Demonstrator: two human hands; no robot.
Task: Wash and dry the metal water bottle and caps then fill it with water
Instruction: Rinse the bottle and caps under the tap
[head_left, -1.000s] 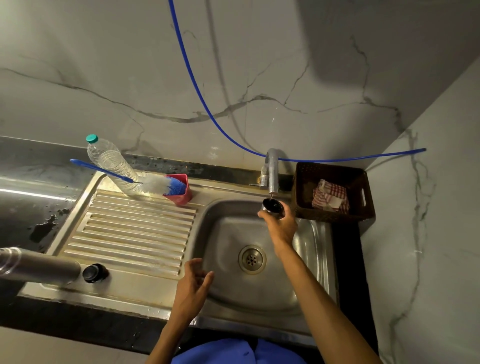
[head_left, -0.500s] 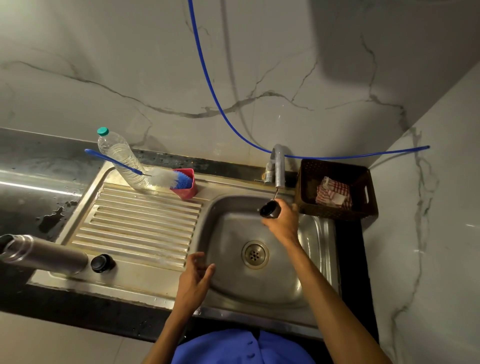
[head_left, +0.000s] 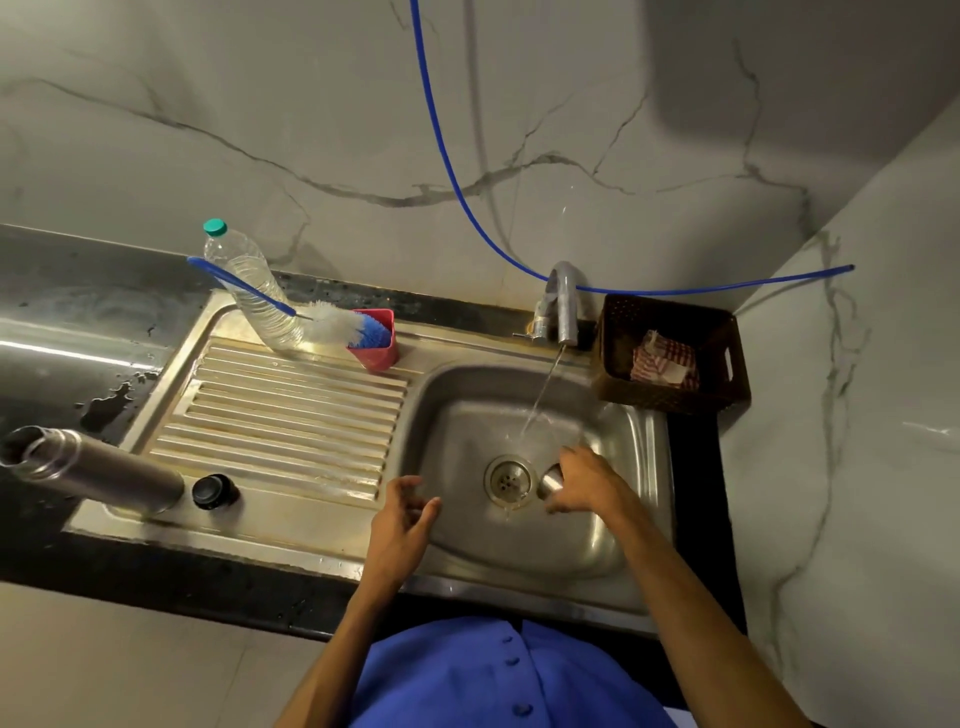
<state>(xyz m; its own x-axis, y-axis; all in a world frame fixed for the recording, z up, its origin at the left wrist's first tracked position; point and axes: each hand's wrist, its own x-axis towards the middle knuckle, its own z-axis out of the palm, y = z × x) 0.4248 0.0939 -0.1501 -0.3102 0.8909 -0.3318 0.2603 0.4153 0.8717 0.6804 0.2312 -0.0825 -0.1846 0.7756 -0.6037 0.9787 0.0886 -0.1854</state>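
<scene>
Washing step: the right hand (head_left: 582, 480) is gripping a small steel cap (head_left: 551, 479) at centre frame; left hand (head_left: 402, 525) is hovering loose, empty; rinsing under the tap stream (head_left: 540, 397) seems next.

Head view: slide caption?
Right hand holds metal cap in sink beside running tap; left hand idle.

Both forearms were bare from the elbow down, with no sleeve, watch or ring to be seen on the left hand (head_left: 402, 525) or the right hand (head_left: 584, 480). A blue shirt (head_left: 498, 680) covered the chest, plain cloth, with a row of matching blue buttons (head_left: 511, 661) running down the front.
</scene>
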